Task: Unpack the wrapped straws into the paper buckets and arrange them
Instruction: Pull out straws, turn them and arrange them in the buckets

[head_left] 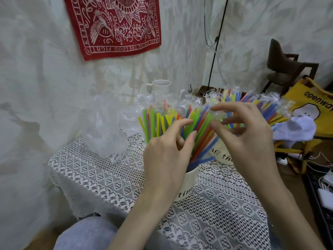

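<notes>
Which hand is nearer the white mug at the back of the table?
Left. The left hand is over the near paper bucket, below and slightly right of the white mug. The right hand is farther right, over the wrapped straws.

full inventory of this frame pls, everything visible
straws: many, mixed colours, standing in the near bucket
near paper bucket: 1, white, on the lace cloth
far paper bucket: 1, white, behind the near one
wrapped straws: many, in clear film, far right
lace cloth: 1, white, covers the table
mug: 1, white, back
bandana: 1, red, wall
chair: 1, dark, right
bag: 1, yellow, right
left hand: among the straws
right hand: among the straws
</notes>
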